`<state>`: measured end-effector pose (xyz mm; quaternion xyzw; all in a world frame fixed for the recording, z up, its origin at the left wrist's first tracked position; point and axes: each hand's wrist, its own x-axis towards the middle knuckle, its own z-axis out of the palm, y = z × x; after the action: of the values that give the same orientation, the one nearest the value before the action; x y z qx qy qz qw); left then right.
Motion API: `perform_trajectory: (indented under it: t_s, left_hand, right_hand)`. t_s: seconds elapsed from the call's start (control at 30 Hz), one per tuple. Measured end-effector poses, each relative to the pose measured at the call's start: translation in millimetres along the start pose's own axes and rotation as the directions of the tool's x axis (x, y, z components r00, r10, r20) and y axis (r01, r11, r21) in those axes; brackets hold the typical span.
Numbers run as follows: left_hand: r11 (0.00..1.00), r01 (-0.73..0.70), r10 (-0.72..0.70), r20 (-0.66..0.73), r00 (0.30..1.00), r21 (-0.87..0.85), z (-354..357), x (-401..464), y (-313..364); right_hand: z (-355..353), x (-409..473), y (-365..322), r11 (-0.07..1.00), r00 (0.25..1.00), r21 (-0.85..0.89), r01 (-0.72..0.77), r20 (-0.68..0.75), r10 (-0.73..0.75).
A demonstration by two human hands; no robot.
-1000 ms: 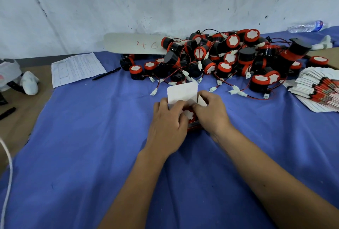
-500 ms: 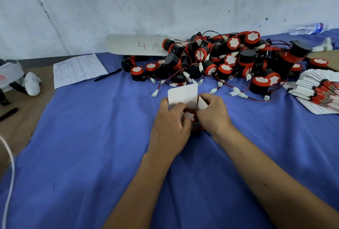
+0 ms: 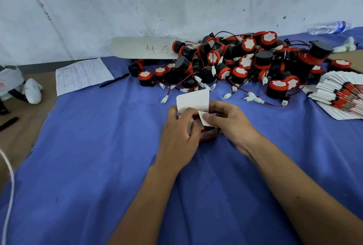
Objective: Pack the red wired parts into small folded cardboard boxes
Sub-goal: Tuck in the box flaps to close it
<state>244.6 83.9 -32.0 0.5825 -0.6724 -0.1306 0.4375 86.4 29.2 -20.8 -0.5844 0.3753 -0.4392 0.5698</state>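
The small red-printed cardboard box [image 3: 208,135] sits on the blue cloth [image 3: 98,156] between both hands, its white lid flap [image 3: 193,101] upright. The left hand [image 3: 179,132] grips its near side; the right hand [image 3: 228,122] pinches a side tab [image 3: 202,120] inward. Closing appears under way: next, fold the lid down and tuck it; the loose parts [image 3: 245,64] lie beyond the grip.

Two bare arms come up from the bottom of the view. No sleeves cover them as far as the view shows. The left hand [image 3: 179,132] wears no glove, no ring and no watch. The right hand [image 3: 229,125] is bare too, with nothing on its wrist. The nails are short and plain, with no paint. The right thumb shows a clean, rounded nail. A few tiny dark dots sit on the right forearm.
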Motion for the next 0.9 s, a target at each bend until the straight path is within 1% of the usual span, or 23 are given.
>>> perform_trajectory:
  t_s: [0.1, 0.17, 0.23, 0.3, 0.33, 0.4, 0.47, 0.57, 0.6, 0.67, 0.73, 0.8, 0.9]
  left_hand:
    - [0.994, -0.023, 0.015, -0.074, 0.997, -0.107, -2, 0, -2]
    - [0.976, -0.006, -0.019, -0.112, 0.993, -0.218, -4, 0, -2]
    - [0.929, 0.052, -0.102, -0.119, 0.988, -0.367, -5, 1, -4]
    - [0.852, 0.139, -0.214, -0.094, 0.972, -0.504, -7, 2, -8]
    - [0.837, 0.166, -0.242, -0.08, 0.967, -0.521, -8, 3, -10]
    - [0.876, 0.15, -0.203, -0.069, 0.977, -0.458, -9, 7, -12]
    - [0.89, 0.135, -0.176, -0.055, 0.983, -0.435, -9, 8, -13]
    - [0.885, 0.133, -0.166, -0.035, 0.985, -0.445, -13, 9, -16]
    - [0.889, 0.133, -0.155, -0.015, 0.988, -0.438, -16, 10, -17]
    - [0.88, 0.163, -0.153, 0.058, 0.987, -0.446, -22, 10, -20]
    - [0.826, 0.24, -0.193, 0.143, 0.971, -0.511, -27, 10, -24]
    - [0.784, 0.291, -0.208, 0.21, 0.955, -0.548, -33, 10, -26]
    - [0.824, 0.24, -0.127, 0.245, 0.961, -0.513, -38, 6, -31]
  right_hand:
    - [4, -1, 3, 0.992, 0.994, -0.083, 0.099, -0.045, -0.103]
    - [4, -1, 6, 0.983, 0.986, -0.088, 0.161, -0.04, -0.165]
    - [4, 0, 10, 0.977, 0.979, -0.085, 0.196, -0.037, -0.2]
    - [3, 0, 12, 0.966, 0.974, -0.141, 0.218, -0.036, -0.225]
    - [2, 0, 11, 0.955, 0.971, -0.187, 0.231, -0.024, -0.239]
    - [3, -1, 10, 0.946, 0.97, -0.213, 0.244, 0.041, -0.241]
    - [-1, -4, 6, 0.965, 0.974, -0.166, 0.205, 0.133, -0.184]
    - [-8, -8, 0, 0.975, 0.97, -0.178, 0.136, 0.225, -0.094]
    - [-8, -8, 0, 0.972, 0.97, -0.193, 0.134, 0.226, -0.089]
    - [-8, -8, 2, 0.952, 0.971, -0.25, 0.178, 0.2, -0.129]
    - [-6, -7, 5, 0.913, 0.962, -0.329, 0.243, 0.2, -0.184]
    - [-6, -8, 7, 0.893, 0.956, -0.361, 0.269, 0.215, -0.201]
    - [-8, -8, 5, 0.866, 0.945, -0.396, 0.306, 0.234, -0.226]
